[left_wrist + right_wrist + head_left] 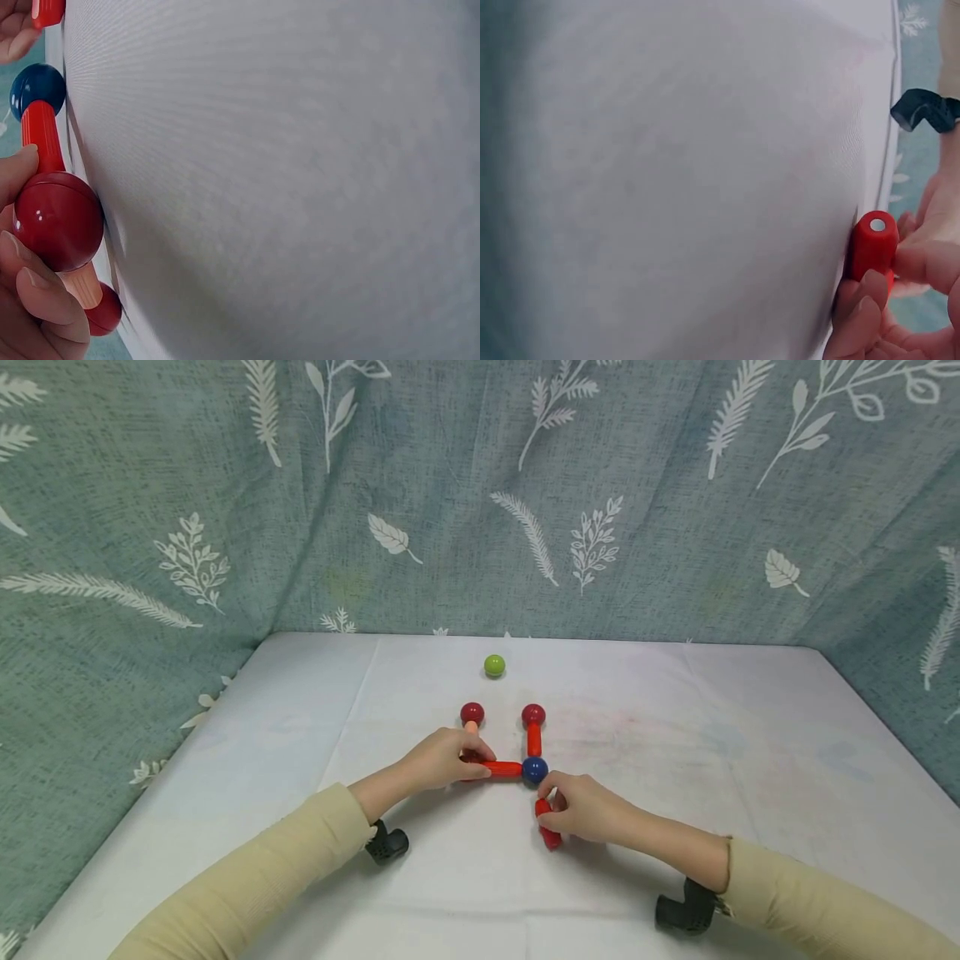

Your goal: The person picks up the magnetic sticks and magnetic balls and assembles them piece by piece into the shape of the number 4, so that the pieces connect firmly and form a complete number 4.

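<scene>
My left hand (442, 760) curls around the near-left corner of a ball-and-rod figure lying on the cloth. In the left wrist view its fingers hold a dark red ball (58, 223), and the thumb lies against a red rod (43, 135). That rod runs to a blue ball (535, 770). A pale orange rod (82, 286) leads from the held ball to another dark red ball (472, 713). From the blue ball, another red rod (534, 740) reaches a third dark red ball (533, 715). My right hand (588, 810) pinches a separate red rod (874, 244) with a silvery end, just nearer than the blue ball.
A green ball (494, 665) sits alone farther back. White cloth covers the table (750, 760), and a patterned green curtain (450, 527) stands behind it and along the sides. Black wrist mounts (686, 910) hang below both sleeves.
</scene>
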`<state>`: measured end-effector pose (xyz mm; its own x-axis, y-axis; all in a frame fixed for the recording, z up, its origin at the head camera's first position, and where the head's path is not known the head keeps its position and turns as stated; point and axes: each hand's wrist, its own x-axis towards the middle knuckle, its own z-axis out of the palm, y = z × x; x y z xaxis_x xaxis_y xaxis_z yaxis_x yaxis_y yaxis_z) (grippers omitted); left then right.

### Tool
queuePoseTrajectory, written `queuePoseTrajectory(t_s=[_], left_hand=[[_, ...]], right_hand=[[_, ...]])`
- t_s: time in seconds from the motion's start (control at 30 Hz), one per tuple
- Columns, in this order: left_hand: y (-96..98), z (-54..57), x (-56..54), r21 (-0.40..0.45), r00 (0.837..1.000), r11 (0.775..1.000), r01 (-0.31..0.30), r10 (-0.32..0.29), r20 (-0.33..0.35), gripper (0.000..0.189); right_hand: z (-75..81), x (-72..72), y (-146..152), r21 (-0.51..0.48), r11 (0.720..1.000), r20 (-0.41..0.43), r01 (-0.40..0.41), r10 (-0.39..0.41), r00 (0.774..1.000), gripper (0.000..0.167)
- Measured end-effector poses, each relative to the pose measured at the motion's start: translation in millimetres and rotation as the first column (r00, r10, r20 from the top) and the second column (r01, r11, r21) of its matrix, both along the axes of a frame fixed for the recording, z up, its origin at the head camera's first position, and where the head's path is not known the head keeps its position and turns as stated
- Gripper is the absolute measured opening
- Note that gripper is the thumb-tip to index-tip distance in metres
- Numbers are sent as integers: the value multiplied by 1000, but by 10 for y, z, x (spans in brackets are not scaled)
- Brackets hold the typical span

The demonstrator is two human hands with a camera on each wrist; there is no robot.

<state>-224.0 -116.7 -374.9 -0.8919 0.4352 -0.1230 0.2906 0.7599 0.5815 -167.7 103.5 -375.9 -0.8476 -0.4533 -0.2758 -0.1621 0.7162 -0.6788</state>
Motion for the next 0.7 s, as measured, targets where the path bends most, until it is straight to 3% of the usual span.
queuePoseTrajectory(t_s=[0.1, 0.2, 0.37, 0.7], left_hand=[[-4, -4, 0, 4, 1000, 1000, 6, -6, -4, 18], [-5, -8, -1, 5, 1000, 1000, 9, -9, -7, 18], [-3, 0, 3, 4, 1000, 1000, -4, 4, 2, 18], [1, 12, 1, 0, 1000, 1000, -8, 8, 16, 18]], right_hand=[[5, -11, 29, -5, 1000, -13, -20, 20, 1000, 31], [27, -16, 74, 17, 993, -24, -118, 118, 993, 39], [54, -18, 134, 71, 959, -62, -274, 278, 959, 40], [38, -28, 157, 118, 934, -195, -336, 354, 915, 35]])
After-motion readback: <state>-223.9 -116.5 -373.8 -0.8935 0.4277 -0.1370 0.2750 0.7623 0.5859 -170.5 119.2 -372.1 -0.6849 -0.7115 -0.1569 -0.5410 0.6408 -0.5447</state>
